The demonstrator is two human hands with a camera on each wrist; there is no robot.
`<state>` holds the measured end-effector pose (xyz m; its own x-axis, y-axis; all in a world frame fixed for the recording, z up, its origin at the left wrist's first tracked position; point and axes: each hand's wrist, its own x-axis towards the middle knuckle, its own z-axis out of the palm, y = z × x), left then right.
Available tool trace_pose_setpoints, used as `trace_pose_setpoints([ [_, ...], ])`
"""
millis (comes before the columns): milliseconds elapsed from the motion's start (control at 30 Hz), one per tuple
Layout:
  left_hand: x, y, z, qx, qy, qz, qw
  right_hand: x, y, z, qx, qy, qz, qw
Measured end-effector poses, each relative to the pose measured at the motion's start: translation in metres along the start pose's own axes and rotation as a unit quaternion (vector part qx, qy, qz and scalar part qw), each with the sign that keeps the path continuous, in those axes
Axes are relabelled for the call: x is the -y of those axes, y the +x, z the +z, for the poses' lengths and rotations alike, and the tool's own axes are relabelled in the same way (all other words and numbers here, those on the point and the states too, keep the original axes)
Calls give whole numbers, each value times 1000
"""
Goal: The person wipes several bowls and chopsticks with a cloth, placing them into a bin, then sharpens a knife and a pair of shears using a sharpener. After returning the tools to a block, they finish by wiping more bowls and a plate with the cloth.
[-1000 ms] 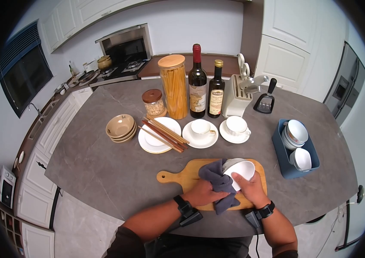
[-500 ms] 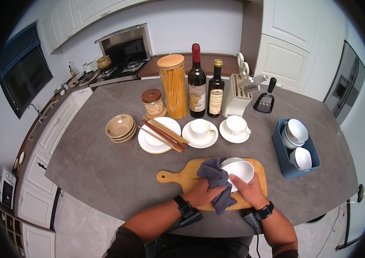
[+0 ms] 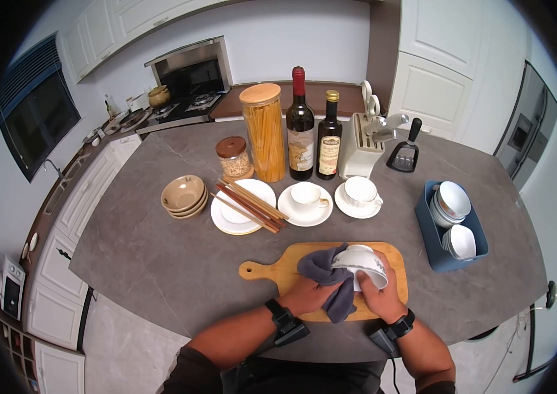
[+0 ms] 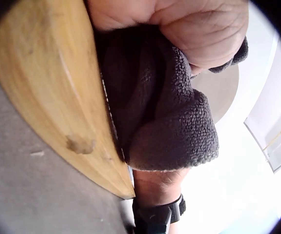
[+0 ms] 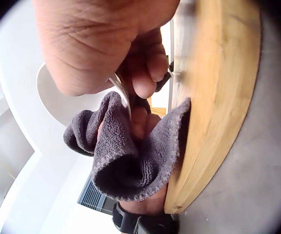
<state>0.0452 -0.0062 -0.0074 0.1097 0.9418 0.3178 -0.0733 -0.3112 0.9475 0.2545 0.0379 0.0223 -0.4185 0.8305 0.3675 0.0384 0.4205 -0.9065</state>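
Note:
A white bowl with a patterned outer side (image 3: 361, 261) is tilted above the wooden cutting board (image 3: 285, 262). The right hand (image 3: 385, 297) grips its rim, thumb on one side and fingers on the other. The left hand (image 3: 306, 295) holds a dark grey cloth (image 3: 339, 303) against the bowl's left side. In the left wrist view the cloth (image 4: 179, 131) hangs in folds below the palm (image 4: 179, 24), beside the board. In the right wrist view the right hand (image 5: 96, 44) pinches the bowl's thin rim, with the cloth (image 5: 125, 156) around the left hand's fingers.
A blue bin (image 3: 432, 246) with white bowls stands at the right. Behind the board are two cups on saucers, a plate (image 3: 229, 223) with chopsticks, and stacked brown bowls (image 3: 184, 194). Farther back stand jars, two bottles, a knife block (image 3: 360, 148) and a spatula (image 3: 404, 157).
The bowl has turned in the hands, so its patterned outside now faces up where its white inside showed before. The cloth and left hand have shifted slightly left.

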Motion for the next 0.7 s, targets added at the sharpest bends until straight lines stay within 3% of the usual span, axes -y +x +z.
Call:
trace_pose_setpoints([
  [33,0,0,-1,5,2,-7,1000,-2,0,0,-1,0,1,1000],
  [100,1,1,0,14,2,-15,1000,-6,-1,-1,-20,-45,-77,996],
  [300,-25,4,5,20,27,-33,999,4,3,-5,-44,-72,-98,992],
  [467,-3,0,0,19,103,42,994,-2,10,-17,-104,-21,15,994],
  [500,-1,0,-1,18,132,78,988,1,13,-23,-110,-25,15,994],
  [533,-6,0,-1,23,107,48,993,6,17,-29,-137,-52,-2,989],
  [633,0,1,2,7,64,77,995,7,41,-68,-175,-143,-85,971],
  [667,1,1,1,9,62,78,995,34,48,-76,-179,-136,-58,973],
  [700,2,1,0,12,71,80,994,55,56,-90,-183,-138,27,973],
])
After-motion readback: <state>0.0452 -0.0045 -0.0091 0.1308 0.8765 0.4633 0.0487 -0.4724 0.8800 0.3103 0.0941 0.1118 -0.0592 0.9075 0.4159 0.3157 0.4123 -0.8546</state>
